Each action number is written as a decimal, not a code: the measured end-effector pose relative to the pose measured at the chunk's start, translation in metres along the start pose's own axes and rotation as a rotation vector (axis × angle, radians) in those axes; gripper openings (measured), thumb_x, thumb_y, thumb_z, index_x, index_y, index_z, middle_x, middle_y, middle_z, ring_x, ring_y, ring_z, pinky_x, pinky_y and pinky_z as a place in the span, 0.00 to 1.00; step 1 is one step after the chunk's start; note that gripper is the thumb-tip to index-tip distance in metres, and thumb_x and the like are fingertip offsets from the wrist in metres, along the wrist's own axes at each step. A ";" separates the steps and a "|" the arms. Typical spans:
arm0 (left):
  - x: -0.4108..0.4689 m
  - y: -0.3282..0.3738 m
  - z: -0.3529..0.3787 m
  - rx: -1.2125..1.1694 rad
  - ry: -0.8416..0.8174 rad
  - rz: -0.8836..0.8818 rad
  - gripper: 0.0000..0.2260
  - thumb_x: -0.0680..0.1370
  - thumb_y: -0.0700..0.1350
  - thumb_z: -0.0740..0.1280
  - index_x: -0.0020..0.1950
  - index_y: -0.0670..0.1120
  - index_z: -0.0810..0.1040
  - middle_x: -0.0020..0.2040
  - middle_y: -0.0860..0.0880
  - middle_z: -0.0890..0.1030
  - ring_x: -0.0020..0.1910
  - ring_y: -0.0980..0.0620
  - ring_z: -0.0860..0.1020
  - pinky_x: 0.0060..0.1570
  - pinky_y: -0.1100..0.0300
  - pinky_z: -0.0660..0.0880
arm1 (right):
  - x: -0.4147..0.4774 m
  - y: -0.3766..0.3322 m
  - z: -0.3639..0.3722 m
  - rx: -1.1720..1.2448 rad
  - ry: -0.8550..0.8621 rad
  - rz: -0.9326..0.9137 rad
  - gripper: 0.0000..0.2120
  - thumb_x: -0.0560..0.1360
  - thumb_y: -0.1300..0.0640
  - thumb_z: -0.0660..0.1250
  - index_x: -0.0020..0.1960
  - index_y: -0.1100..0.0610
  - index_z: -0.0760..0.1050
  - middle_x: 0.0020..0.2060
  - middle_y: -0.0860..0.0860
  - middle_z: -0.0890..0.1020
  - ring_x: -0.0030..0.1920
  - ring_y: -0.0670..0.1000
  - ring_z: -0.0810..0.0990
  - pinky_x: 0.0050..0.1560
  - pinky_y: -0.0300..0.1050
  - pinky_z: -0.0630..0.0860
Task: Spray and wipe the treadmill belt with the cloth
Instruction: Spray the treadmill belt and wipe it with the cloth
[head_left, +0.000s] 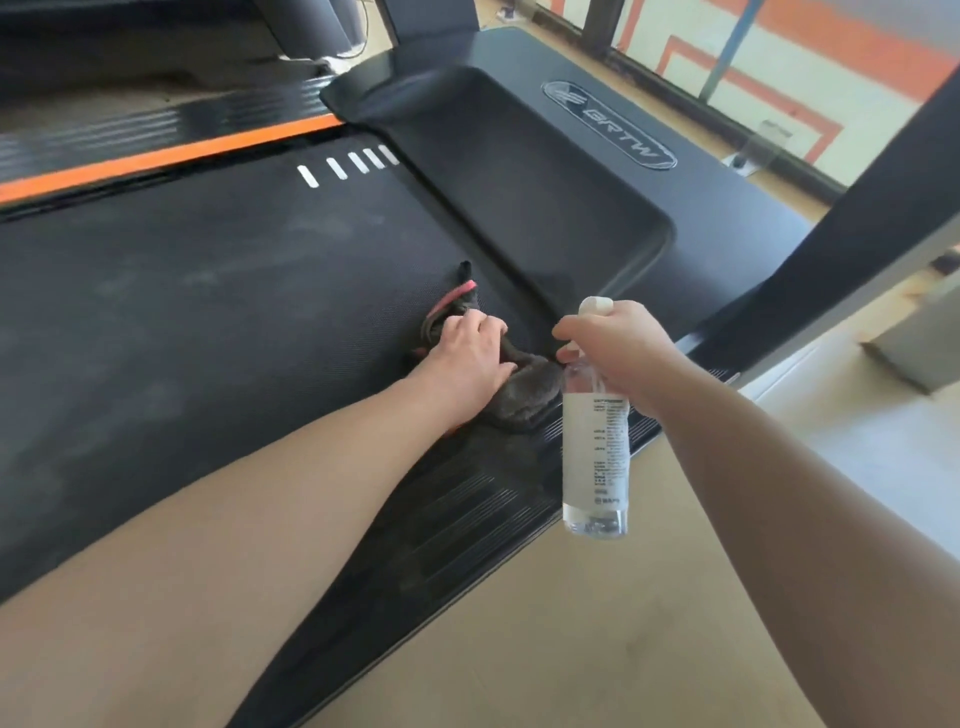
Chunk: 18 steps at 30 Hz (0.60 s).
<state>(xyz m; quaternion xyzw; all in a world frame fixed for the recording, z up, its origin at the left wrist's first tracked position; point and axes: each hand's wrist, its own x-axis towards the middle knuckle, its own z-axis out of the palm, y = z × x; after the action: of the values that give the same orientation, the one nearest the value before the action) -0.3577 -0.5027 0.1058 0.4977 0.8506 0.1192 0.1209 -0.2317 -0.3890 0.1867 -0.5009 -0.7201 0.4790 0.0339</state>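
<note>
Tan floor (597, 623) under a black treadmill, viewed from above near its front end. Filling the left of the view: treadmill belt (208, 312), black and finely textured, marked with faint pale smudges and a row of short white marks (343, 167) close to the motor cover (519, 197). Along the far edge of the belt, an orange stripe (171, 156). On the cover, an oval logo (608, 124). At the right, a dark upright post (857, 234) rising out of view.

Left hand (467, 358): stretched forward over the belt, lying on top of the cloth (524, 389), fingers curled over the bunched fabric, thumb against it, pressing it down. Cloth dark grey with a pink edge, crumpled, at the belt's near-right edge where belt meets motor cover, partly over the ribbed side rail (467, 509).

Right hand (618, 348): clasped round the neck of the spray bottle (595, 452), one finger up at the white spray head. Bottle held upright in the air, just to the right of the cloth, above the side rail and the floor beyond it. Clear body, pale printed label, clear liquid showing at the bottom. Nozzle direction hard to tell.
</note>
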 end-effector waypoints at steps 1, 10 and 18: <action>0.007 -0.005 0.001 0.042 0.030 0.020 0.27 0.84 0.54 0.61 0.78 0.42 0.60 0.75 0.43 0.63 0.75 0.43 0.59 0.73 0.53 0.55 | 0.002 0.001 0.000 0.015 0.007 -0.008 0.13 0.65 0.47 0.72 0.43 0.56 0.77 0.34 0.50 0.88 0.42 0.54 0.88 0.52 0.61 0.85; 0.027 -0.015 0.019 0.177 -0.069 -0.161 0.44 0.79 0.72 0.44 0.82 0.40 0.40 0.83 0.42 0.38 0.80 0.36 0.37 0.78 0.39 0.41 | 0.009 0.002 0.003 -0.234 0.021 -0.033 0.31 0.76 0.34 0.57 0.32 0.57 0.82 0.31 0.52 0.84 0.31 0.55 0.82 0.36 0.43 0.77; -0.017 0.000 0.014 0.012 -0.163 -0.272 0.41 0.79 0.72 0.45 0.83 0.48 0.40 0.82 0.49 0.34 0.80 0.37 0.34 0.74 0.33 0.36 | -0.007 -0.007 0.023 -0.123 -0.085 -0.015 0.29 0.77 0.35 0.60 0.33 0.55 0.83 0.31 0.50 0.83 0.35 0.53 0.82 0.38 0.44 0.75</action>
<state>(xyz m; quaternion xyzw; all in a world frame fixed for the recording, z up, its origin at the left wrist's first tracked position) -0.3452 -0.5163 0.0941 0.3868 0.8981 0.0559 0.2017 -0.2452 -0.4095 0.1826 -0.4760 -0.7525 0.4545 -0.0240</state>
